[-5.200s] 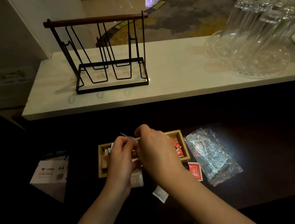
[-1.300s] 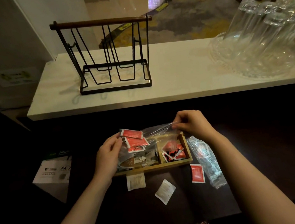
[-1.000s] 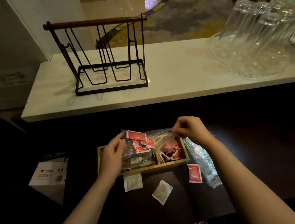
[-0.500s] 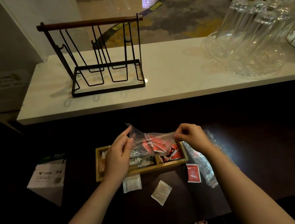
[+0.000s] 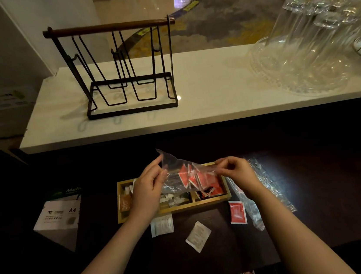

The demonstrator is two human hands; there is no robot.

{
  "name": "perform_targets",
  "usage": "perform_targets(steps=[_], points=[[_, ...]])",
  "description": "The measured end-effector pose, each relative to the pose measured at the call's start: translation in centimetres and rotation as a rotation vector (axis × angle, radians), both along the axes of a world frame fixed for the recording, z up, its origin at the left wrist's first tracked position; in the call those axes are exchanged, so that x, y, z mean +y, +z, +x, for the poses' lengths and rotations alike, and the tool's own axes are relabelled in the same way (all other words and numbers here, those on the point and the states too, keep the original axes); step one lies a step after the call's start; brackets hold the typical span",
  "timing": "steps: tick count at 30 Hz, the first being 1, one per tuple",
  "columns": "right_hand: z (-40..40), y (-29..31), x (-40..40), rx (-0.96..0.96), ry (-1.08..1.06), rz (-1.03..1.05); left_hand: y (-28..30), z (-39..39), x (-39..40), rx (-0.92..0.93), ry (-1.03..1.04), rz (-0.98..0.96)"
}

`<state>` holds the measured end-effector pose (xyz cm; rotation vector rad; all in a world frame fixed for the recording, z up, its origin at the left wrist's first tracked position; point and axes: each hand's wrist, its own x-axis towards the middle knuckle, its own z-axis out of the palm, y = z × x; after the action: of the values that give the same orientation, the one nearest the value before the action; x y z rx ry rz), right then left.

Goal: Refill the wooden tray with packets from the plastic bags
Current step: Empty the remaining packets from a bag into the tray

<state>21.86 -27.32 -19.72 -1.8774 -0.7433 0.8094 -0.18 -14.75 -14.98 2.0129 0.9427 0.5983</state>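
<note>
Both hands are holding a clear plastic bag (image 5: pixel 181 175) stretched above the wooden tray (image 5: pixel 226 193), which is sitting on the dark table (image 5: pixel 317 188). The left hand (image 5: pixel 146 192) is pinching the bag's raised left corner between thumb and fingers, while the right hand (image 5: pixel 236 172) is pinching the lower right end with curled fingers. Red packets (image 5: pixel 199 179) are bunching inside the bag toward its right half, directly over the tray's right compartment, where more red packets are lying. The middle compartment is holding pale packets, and a brownish packet (image 5: pixel 124 204) is showing at the tray's left end, partly behind the left hand. On the table just in front of the tray, two white packets (image 5: pixel 162 225) (image 5: pixel 198 236) and one red packet (image 5: pixel 237 212) are lying loose; their print is too small to read. A second, crumpled plastic bag (image 5: pixel 265 190) is lying to the right of the tray, partly under the right forearm. To the left, a white box (image 5: pixel 58 217) is showing "A4" and, on its green top, the letters "Mult". On the pale counter (image 5: pixel 215 91) beyond, a black wire rack (image 5: pixel 121 71) with a wooden bar is standing, and clear glasses (image 5: pixel 312 36) are standing upside down on a glass tray.
</note>
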Motion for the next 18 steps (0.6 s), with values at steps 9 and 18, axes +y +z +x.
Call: perform_targets(steps=[9, 18], points=[[-0.4, -1.2, -1.3, 0.544, -0.09, -0.076, -0.7, 0.7, -0.8, 0.039, -0.067, 0.017], [-0.9, -0.8, -1.1, 0.621, -0.272, 0.058, 0.4, 1.2, -1.6, 0.022, -0.115, 0.058]])
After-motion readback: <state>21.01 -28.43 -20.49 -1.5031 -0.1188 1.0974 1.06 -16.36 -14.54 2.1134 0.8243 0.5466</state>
